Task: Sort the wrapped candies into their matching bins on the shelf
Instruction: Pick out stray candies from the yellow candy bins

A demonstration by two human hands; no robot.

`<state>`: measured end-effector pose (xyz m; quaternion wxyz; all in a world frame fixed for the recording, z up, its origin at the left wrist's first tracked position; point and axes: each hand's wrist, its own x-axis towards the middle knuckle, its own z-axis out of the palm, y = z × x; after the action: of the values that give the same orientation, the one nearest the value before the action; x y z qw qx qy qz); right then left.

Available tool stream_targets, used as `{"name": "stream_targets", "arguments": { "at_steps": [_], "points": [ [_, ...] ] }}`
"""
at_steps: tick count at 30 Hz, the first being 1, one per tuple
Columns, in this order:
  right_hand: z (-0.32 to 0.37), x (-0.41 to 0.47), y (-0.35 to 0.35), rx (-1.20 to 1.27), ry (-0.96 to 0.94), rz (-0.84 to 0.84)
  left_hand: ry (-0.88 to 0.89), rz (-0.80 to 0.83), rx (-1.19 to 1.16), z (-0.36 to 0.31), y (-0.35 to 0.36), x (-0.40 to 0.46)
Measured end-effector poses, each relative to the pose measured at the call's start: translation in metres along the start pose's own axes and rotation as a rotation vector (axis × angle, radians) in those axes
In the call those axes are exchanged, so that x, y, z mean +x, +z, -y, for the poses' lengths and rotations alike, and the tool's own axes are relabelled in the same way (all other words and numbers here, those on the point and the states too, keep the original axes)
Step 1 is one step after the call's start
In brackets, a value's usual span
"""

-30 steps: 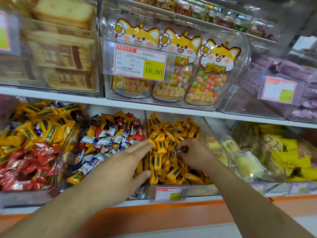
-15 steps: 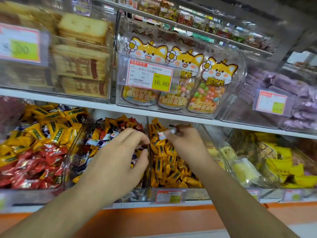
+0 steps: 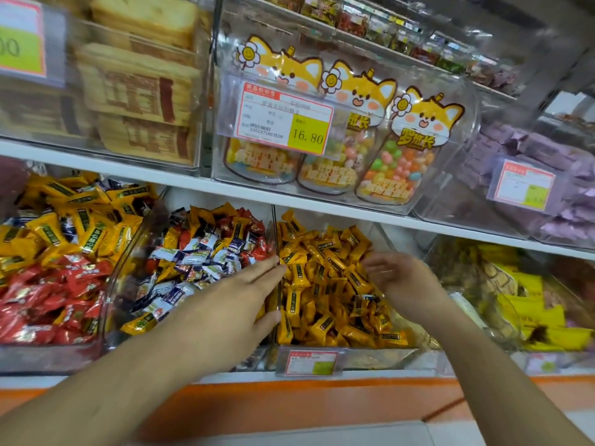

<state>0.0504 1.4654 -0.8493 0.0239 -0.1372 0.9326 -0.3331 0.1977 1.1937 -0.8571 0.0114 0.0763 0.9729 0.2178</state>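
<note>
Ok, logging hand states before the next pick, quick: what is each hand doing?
Left hand: open, fingers straight, at the bin divider.
Right hand: open, fingers spread over the orange candies, holding nothing.

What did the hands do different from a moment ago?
The right hand was pinching a small dark-and-white candy and lifted it up; now it is open over the yellow candies, fingers spread, holding nothing. Where that candy went is not clear. The left hand stays flat at the divider between the mixed candies and the yellow ones.
</note>
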Motion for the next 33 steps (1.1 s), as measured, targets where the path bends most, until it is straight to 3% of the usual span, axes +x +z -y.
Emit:
{"name": "stream_targets", "arguments": {
  "at_steps": [8, 14, 21, 26, 29, 33],
  "points": [
    [-0.010, -0.002, 0.013, -0.545, -0.044, 0.176, -0.005, -0.018, -0.006, 0.006, 0.005, 0.006],
    [-0.006, -0.004, 0.015, -0.521, 0.011, 0.200, -0.002, -0.033, -0.031, 0.006, 0.007, 0.005],
    [-0.003, -0.009, 0.015, -0.451, -0.006, -0.032, -0.006, -0.055, -0.065, 0.007, 0.006, 0.005],
    [0.035, -0.012, 0.015, -0.189, -0.060, -0.232, -0.008, -0.101, -0.079, 0.011, 0.002, -0.013],
    [0.070, -0.007, 0.033, 0.034, -0.021, -0.169, -0.027, -0.113, -0.073, 0.015, -0.008, -0.028],
    [0.129, -0.007, 0.063, 0.573, -0.010, -0.008, -0.057, -0.135, -0.065, 0.022, -0.024, -0.046]
  ]
}}
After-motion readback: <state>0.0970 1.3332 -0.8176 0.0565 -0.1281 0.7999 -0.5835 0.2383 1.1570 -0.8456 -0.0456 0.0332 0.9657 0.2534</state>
